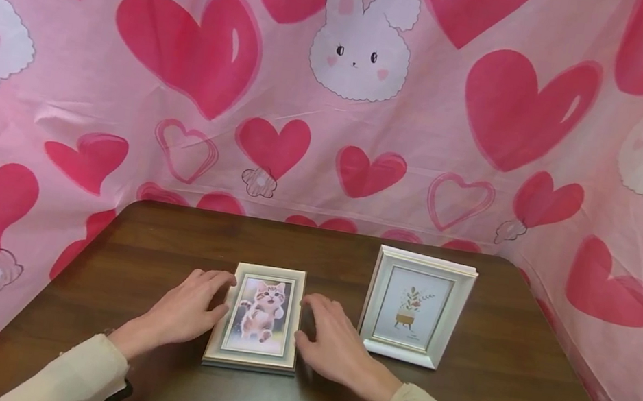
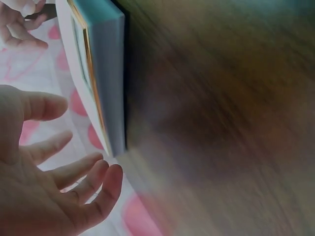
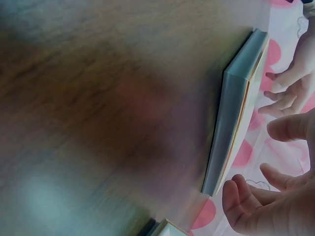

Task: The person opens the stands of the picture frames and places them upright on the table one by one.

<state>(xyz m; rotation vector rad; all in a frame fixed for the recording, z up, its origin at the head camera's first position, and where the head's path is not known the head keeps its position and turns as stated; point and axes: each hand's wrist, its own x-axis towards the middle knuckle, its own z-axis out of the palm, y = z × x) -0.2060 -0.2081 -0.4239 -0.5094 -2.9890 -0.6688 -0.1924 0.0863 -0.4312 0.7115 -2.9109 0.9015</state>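
A cream picture frame (image 1: 260, 316) with a kitten picture lies face up on the table. At its left edge is my left hand (image 1: 190, 305), fingers loosely bent and thumb apart from them. My right hand (image 1: 334, 341) mirrors it along the right edge. The left wrist view shows the frame's grey side (image 2: 110, 78) low on the wood, with the left hand's curved fingers (image 2: 110, 184) near its far corner. From the right wrist, the frame's opposite side (image 3: 229, 118) appears beside the right hand (image 3: 280, 196). Neither hand grips anything.
A white picture frame (image 1: 417, 308) with a potted-plant print stands upright, slightly turned, right of my right hand. The dark brown wooden table (image 1: 192, 233) has rounded far corners. Pink cloth (image 1: 311, 105) with hearts and rabbits hangs behind and along both sides.
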